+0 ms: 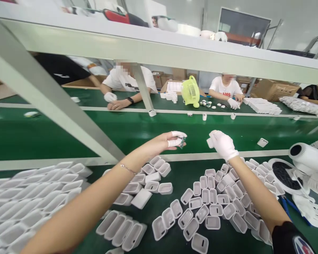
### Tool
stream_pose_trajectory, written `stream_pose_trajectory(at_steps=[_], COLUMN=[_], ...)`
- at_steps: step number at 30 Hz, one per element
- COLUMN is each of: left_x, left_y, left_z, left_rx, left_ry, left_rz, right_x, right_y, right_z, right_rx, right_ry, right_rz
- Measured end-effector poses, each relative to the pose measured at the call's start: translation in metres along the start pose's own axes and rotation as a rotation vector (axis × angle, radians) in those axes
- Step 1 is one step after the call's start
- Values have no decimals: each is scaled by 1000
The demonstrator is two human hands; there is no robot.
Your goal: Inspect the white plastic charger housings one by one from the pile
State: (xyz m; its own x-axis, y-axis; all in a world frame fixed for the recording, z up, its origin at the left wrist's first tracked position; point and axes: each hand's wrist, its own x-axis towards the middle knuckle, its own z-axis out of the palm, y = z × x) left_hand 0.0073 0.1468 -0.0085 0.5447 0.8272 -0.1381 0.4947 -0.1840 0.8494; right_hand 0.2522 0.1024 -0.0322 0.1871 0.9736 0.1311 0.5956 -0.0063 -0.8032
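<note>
My left hand (172, 140), with white finger cots on its fingers, pinches a small green circuit board (181, 141) above the near edge of the green conveyor belt. To the right, my right hand (224, 144) wears a white glove and is closed on a small white plastic case (210, 142). The two hands are apart. Below them lie many open white plastic cases (205, 195), mostly with their hollow side up and some with a slot in the bottom.
Rows of white cases (29, 197) cover the left bench. A slanted metal post (60, 91) and overhead shelf (159, 46) frame the view. At right are a white fan (304, 158), blue-handled pliers (294, 206) and gloves (310, 210). Co-workers sit beyond the belt (153, 123) near a yellow-green fan (190, 91).
</note>
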Motion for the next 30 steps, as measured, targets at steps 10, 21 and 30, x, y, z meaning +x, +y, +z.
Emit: stream_pose_trajectory(at_steps=[10, 21, 30], left_x=[-53, -82, -151], left_y=[-8, -1, -2], left_z=[45, 90, 133], left_rx=[-1123, -575, 551], left_ry=[20, 118, 508], left_rz=[-133, 128, 649], right_x=[31, -107, -192], right_y=[5, -38, -22], right_z=[44, 9, 24], right_rx=[-502, 484, 463], right_ry=[-198, -453, -364], right_rz=[1, -248, 173])
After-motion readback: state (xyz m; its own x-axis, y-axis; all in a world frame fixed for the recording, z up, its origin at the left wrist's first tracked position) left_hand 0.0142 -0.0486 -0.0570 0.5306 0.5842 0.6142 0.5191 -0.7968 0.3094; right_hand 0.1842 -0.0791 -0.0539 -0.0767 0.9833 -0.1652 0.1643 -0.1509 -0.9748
